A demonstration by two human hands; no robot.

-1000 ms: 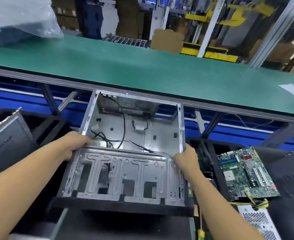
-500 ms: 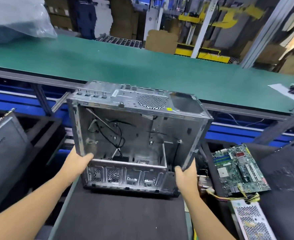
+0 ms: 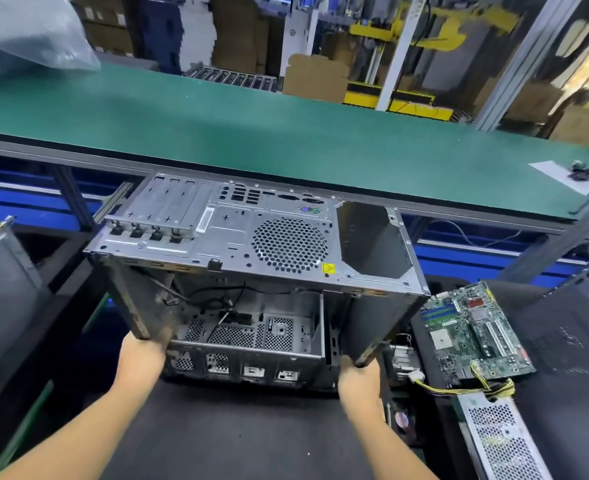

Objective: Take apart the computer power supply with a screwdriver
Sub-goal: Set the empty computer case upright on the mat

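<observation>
Both hands clutch the tipped-up case [image 3: 251, 244] by its near lower corners: left hand [image 3: 143, 346], right hand [image 3: 359, 375]. The power supply [image 3: 504, 441] lies near right, lengthwise near-to-far, closest to the right hand.

- The left forearm [image 3: 78, 427] comes in from the lower left corner at a slant; the right forearm [image 3: 384, 441] rises more steeply from the bottom edge. The two are well apart.
- The left hand [image 3: 140, 353] shows its back to the camera. It grips the near left lower edge of the computer case [image 3: 223, 242], with the fingers hidden behind the metal.
- The right hand [image 3: 359, 377] also shows its back and holds the near right lower edge, fingertips tucked out of sight beneath it.
- Both wrists run roughly straight in line with the forearms.
</observation>
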